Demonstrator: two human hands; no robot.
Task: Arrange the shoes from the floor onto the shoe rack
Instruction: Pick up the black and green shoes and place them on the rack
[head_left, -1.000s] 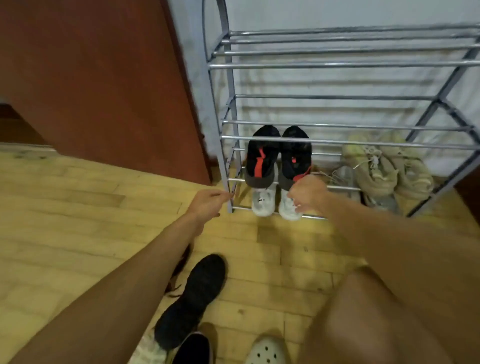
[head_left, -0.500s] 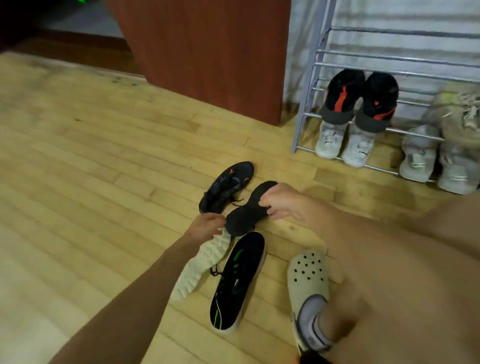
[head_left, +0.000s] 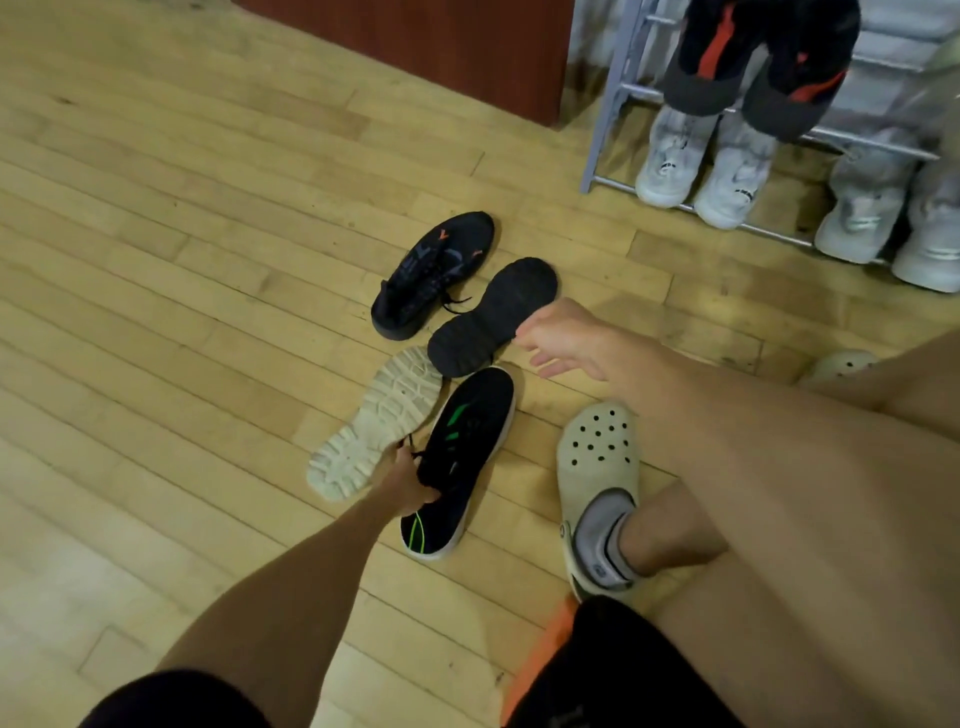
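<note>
Head cam looking down at the pale wooden plank floor (head_left: 156, 260), with four loose shoes bunched up in front of me. My left hand (head_left: 408, 480) is closed around the collar and laces of the black sneaker with green stripes and a white sole (head_left: 467, 447), which is sitting upright on the floor pointing away from me. Touching its left side is the flipped-over shoe with the cream lugged sole facing up (head_left: 374, 423). Just past those two is another upside-down shoe showing a black rubber sole (head_left: 491, 317), its heel end overlapping the toe of the green-striped one. My right hand (head_left: 569, 340) is open with the fingers spread loose, right at the edge of that black sole, not gripping anything; can't tell if the fingertips actually touch it. Further out and a bit left is the dark navy lace-up sneaker with orange marks (head_left: 431, 273), upright, just beside the black sole. My foot in a beige clog with holes and a grey sock (head_left: 597, 467) is planted to the right of the pile. Up in the top right corner is the grey metal tube shoe rack (head_left: 605, 130), well apart from both hands, with light grey sneakers (head_left: 670, 161) on the bottom bars and a black pair with red accents (head_left: 701, 57) on the tier above.
</note>
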